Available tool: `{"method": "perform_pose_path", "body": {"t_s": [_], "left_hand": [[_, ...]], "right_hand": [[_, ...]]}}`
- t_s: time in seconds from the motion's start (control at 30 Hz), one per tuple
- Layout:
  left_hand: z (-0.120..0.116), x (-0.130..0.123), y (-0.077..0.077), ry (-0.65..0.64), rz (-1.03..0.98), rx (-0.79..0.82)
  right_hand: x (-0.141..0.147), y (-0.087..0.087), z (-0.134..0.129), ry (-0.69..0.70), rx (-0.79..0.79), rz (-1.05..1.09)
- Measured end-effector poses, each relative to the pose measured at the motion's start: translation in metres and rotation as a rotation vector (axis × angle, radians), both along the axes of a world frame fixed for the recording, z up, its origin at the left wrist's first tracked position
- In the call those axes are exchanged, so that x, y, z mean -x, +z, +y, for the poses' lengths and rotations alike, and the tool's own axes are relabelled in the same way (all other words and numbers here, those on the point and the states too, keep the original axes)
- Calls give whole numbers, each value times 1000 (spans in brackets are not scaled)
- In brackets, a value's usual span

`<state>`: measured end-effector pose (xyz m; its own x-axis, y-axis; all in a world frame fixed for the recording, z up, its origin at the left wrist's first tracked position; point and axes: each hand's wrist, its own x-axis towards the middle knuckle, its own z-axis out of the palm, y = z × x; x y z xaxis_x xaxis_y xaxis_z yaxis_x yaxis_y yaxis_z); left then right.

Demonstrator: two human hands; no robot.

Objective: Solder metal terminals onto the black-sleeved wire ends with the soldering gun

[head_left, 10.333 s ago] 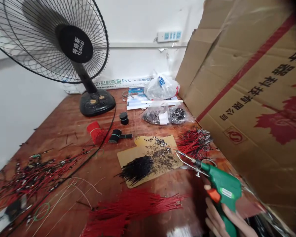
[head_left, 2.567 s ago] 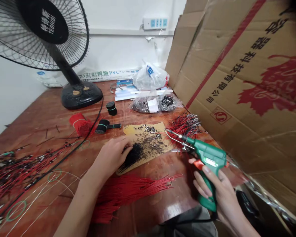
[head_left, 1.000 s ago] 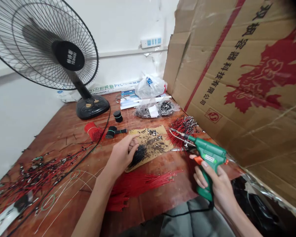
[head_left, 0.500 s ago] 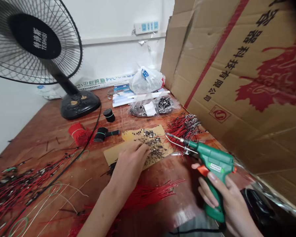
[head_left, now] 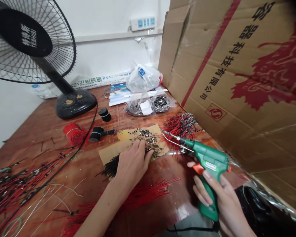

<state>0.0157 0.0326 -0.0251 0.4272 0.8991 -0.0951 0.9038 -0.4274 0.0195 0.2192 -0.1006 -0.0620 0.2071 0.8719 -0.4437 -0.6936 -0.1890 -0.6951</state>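
My left hand [head_left: 133, 161] rests over a sheet of tan cardboard [head_left: 123, 135], palm down, its thumb apart from the bent fingers. Small black and silver parts [head_left: 145, 132] lie scattered past its fingertips. Beneath and left of the palm is a bundle of thin black wires or tubes [head_left: 111, 167]; the hand hides part of it. My right hand [head_left: 219, 194] is wrapped round the grip of a green soldering gun [head_left: 209, 158], one finger by its orange trigger. The gun's metal tip points left, above the cardboard's right edge.
Red wires with metal ends [head_left: 180, 125] are heaped behind the gun tip, and more red wires [head_left: 148, 196] lie in front. A fan [head_left: 75, 102] stands at back left, its cord crossing the wooden table. A large cardboard box [head_left: 212, 79] walls the right side. Bags of parts [head_left: 144, 107] lie behind.
The view has shifted slightly to the right. My left hand has moved a little and its thumb now stands farther from the fingers. My right hand keeps holding the soldering gun.
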Motion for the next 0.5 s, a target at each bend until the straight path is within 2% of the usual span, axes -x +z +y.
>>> {"method": "perform_pose_path", "body": {"t_s": [0.2, 0.5], "left_hand": [[5, 2, -6, -41, 14, 31], [6, 0, -6, -198, 137, -40]], "right_hand": [[1, 3, 3, -35, 31, 23], [-2, 2, 1, -27, -30, 2]]}}
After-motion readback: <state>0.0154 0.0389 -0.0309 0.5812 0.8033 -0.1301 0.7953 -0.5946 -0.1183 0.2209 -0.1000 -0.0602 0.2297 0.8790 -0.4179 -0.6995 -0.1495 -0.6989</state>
